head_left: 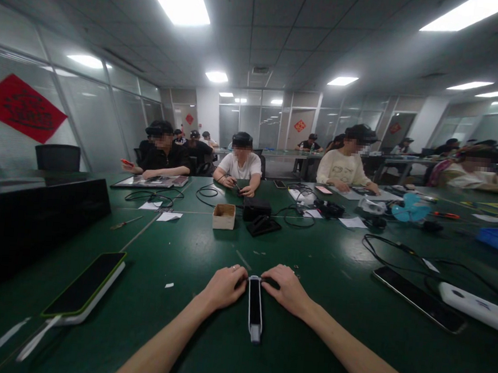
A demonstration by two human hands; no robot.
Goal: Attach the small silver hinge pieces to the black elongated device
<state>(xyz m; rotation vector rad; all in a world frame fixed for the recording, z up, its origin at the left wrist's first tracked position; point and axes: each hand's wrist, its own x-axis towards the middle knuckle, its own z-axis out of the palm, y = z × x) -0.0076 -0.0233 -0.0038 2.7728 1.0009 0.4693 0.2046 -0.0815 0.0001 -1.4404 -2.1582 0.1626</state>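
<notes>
A narrow device (255,309) with a dark face and white rim lies lengthwise on the green table (320,261), pointing away from me. My left hand (224,287) rests curled at the left of its far end, fingertips touching it. My right hand (286,289) is curled at the right of the same end, fingers pressed against it. Whether either hand pinches something small there is hidden.
A green-edged tablet (86,284) lies at the left, a phone (419,299) and a white power strip (476,308) at the right. A small cardboard box (223,215), black gadgets and cables sit mid-table. Several people sit along the far side. A black box (35,210) stands far left.
</notes>
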